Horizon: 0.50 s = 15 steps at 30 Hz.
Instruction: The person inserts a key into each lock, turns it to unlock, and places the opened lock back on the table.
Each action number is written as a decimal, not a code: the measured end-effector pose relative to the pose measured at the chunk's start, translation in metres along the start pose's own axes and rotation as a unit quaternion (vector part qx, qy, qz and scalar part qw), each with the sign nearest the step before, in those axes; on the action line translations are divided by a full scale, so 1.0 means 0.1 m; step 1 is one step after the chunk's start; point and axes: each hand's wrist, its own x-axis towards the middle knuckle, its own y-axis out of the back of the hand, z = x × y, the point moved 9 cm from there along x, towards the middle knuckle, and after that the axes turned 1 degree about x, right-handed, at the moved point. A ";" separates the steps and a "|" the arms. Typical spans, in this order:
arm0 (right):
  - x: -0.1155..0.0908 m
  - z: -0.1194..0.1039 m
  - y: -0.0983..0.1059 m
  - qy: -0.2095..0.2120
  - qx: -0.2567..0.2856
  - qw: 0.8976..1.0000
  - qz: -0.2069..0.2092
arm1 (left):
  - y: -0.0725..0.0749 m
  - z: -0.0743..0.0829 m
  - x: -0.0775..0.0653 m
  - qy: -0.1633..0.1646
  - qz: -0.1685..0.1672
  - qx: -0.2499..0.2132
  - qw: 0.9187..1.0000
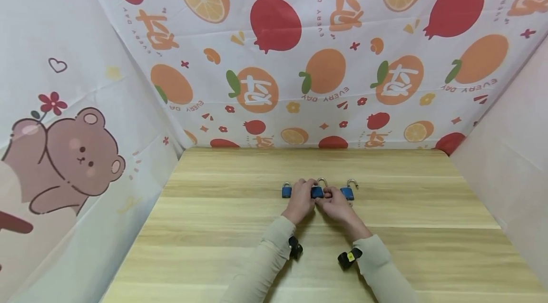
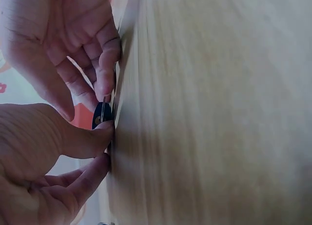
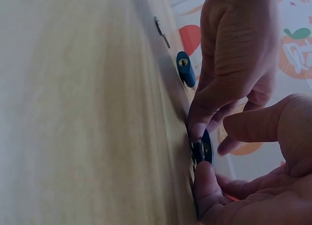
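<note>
In the head view my left hand (image 1: 300,200) grips a small blue padlock (image 1: 317,192) from the left; its silver shackle (image 1: 322,181) stands open at the far side. My right hand (image 1: 337,205) is at the padlock's right side. The left wrist view shows the left thumb (image 2: 87,142) against the padlock (image 2: 95,118), low over the table. In the right wrist view, my right hand (image 3: 263,186) pinches a thin silver key (image 3: 202,151) at the padlock's keyhole face. Fingers partly hide the padlock body.
A closed blue padlock (image 1: 286,191) stands to the left, with a loose key (image 3: 159,27) farther left. Another blue padlock (image 1: 347,193), shackle open, lies to the right. The wooden table (image 1: 205,236) meets a fruit-printed cloth (image 1: 278,79) behind.
</note>
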 end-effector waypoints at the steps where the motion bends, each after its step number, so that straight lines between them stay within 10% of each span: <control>1: 0.00 0.00 0.00 -0.001 -0.003 1.000 -0.002 | 0.00 0.00 0.00 0.001 -0.001 -0.002 1.000; 15: -0.13 -0.19 0.14 0.017 -0.009 1.000 0.005 | 0.21 0.13 -0.01 -0.006 -0.042 -0.030 0.999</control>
